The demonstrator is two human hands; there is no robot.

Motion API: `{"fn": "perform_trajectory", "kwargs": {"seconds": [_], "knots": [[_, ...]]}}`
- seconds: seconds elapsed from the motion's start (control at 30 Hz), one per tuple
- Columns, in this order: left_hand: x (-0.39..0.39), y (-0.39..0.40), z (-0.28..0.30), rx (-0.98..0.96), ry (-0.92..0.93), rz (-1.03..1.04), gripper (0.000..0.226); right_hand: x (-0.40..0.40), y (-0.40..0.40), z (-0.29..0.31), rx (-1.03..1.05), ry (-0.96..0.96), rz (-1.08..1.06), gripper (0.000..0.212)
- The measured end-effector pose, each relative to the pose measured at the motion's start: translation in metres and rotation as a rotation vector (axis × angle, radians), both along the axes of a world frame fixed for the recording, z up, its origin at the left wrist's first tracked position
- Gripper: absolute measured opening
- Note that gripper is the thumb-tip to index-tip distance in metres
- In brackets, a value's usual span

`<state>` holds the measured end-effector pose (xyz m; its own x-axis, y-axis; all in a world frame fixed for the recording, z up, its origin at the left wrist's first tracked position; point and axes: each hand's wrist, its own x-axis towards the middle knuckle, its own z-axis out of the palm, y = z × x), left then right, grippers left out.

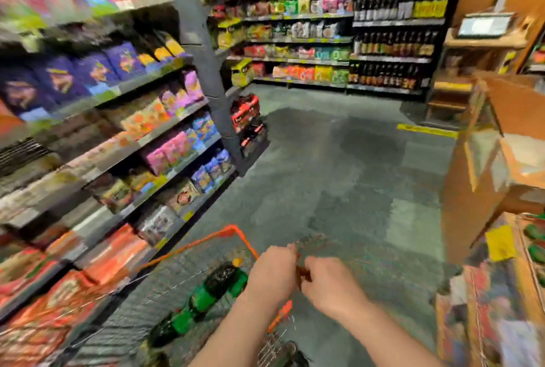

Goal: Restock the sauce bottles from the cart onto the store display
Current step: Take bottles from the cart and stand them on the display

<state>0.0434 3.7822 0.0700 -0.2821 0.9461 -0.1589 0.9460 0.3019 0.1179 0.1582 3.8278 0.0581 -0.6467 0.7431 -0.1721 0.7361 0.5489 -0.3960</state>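
Gripping cart (233,229) handle, both hands (272,271) together, bottles (203,297) just left

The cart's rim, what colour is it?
Orange. The cart's rim shows best in the head view, just ahead of both hands, though the picture is blurred.

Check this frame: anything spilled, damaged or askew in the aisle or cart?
Nothing stands out. Bottles lie on their sides in the cart, no spill visible. Both hands, left and right, grip something small and dark; motion blur hides finer detail.
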Motion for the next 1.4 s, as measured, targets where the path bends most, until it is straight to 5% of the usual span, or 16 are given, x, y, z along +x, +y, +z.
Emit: {"fn": "perform_trajectory", "kwargs": {"seconds": [0.5,0.97,1.4], "knots": [[-0.154,-0.117,-0.048,-0.166,-0.021,0.243,0.027,-0.172,-0.084,-0.072,-0.053,-0.076,0.178,0.019],[-0.228,-0.078,-0.121,-0.316,-0.011,0.266,0.028,-0.257,-0.034,-0.146,0.033,-0.209,0.309,0.018],[-0.261,0.028,-0.259,-0.375,-0.145,0.295,0.036,-0.317,0.054,-0.264,-0.054,-0.397,0.302,0.028]]}}
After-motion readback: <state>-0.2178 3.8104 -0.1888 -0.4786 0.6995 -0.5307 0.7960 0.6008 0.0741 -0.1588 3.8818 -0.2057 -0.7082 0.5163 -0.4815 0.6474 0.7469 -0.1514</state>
